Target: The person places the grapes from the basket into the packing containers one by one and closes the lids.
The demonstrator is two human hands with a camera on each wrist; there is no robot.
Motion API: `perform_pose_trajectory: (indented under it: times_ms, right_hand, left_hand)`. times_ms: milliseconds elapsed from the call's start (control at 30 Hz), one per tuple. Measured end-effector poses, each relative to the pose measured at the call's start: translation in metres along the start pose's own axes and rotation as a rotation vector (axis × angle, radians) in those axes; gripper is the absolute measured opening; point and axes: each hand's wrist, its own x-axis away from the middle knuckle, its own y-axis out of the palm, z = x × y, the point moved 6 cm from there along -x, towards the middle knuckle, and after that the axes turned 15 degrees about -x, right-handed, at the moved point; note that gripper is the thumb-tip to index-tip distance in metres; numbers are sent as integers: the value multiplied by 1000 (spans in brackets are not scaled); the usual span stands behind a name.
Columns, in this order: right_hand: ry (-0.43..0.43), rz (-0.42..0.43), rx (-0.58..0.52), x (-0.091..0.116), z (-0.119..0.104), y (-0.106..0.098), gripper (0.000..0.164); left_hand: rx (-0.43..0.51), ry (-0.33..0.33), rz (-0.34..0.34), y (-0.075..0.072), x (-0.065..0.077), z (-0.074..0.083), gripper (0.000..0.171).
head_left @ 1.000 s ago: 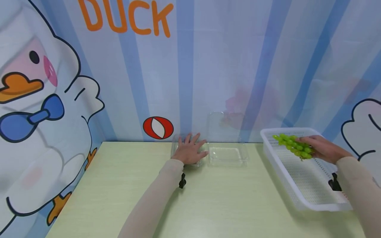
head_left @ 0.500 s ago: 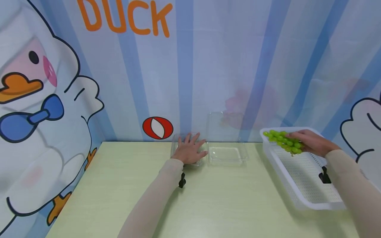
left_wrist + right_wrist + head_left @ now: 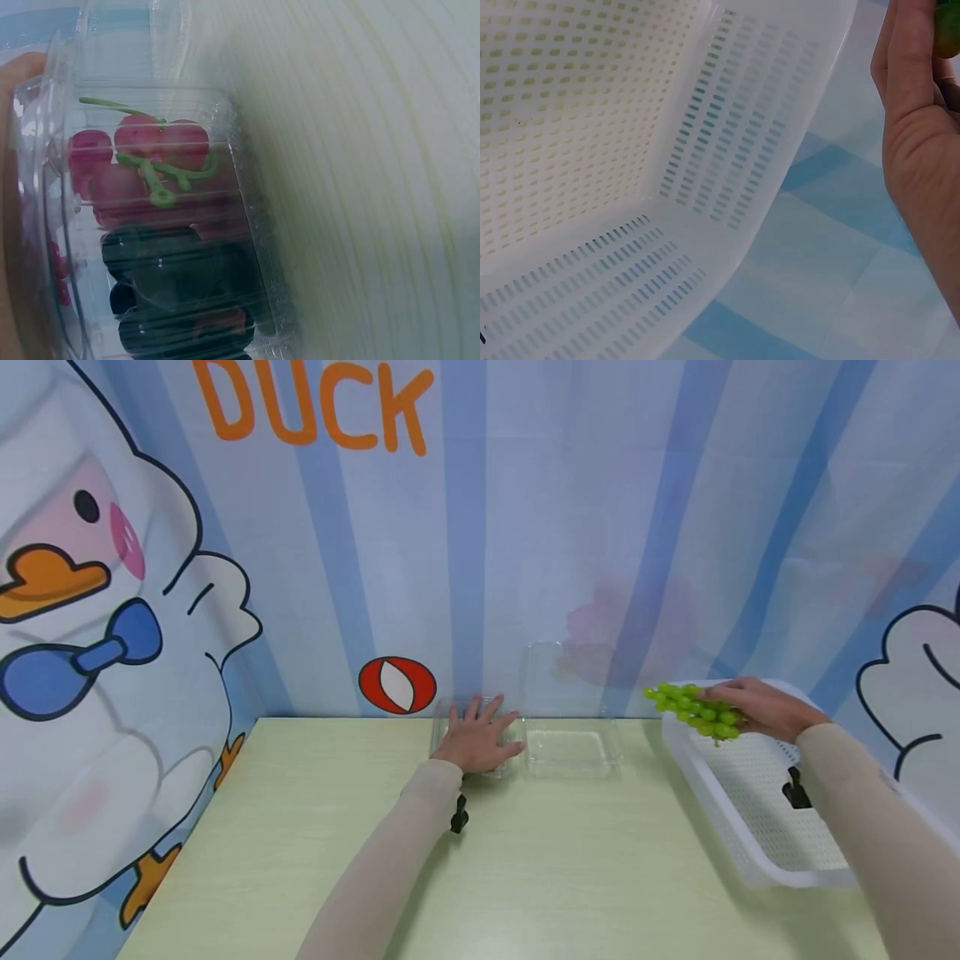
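In the head view my left hand (image 3: 480,745) rests with spread fingers on a lidded clear plastic box (image 3: 161,97). Through its side, the left wrist view shows round red fruits (image 3: 139,139) with green stems, and dark rounded fruits (image 3: 172,270) in front of them. To the right of that box stands a second clear box (image 3: 573,747), its lid raised against the backdrop. My right hand (image 3: 765,706) holds a bunch of green grapes (image 3: 693,708) above the far left rim of a white basket. Only a sliver of the grapes shows in the right wrist view.
The white perforated basket (image 3: 716,810) stands on the right of the pale table (image 3: 540,877); its bare slotted floor and walls fill much of the right wrist view. A blue striped duck backdrop (image 3: 517,527) rises directly behind the table's back edge.
My right hand has carried the green grapes to the left and slightly up, from over the basket's inside to past its left rim. The left hand stays on its box.
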Motion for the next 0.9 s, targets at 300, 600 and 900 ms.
perform_pose_trajectory:
  times_ms: [300,600,900]
  right_hand:
    - [-13,-37,17,-9,-11,13,76]
    - [-13,-52,-15,-21,-12,24,75]
    - [16,-76,17,-34,-17,39,79]
  left_hand:
    - [-10,1,3,2,-3,-2,71]
    - [2,2,4,2,-2,-1,71]
    - [-12,4,9,3,-3,-2,72]
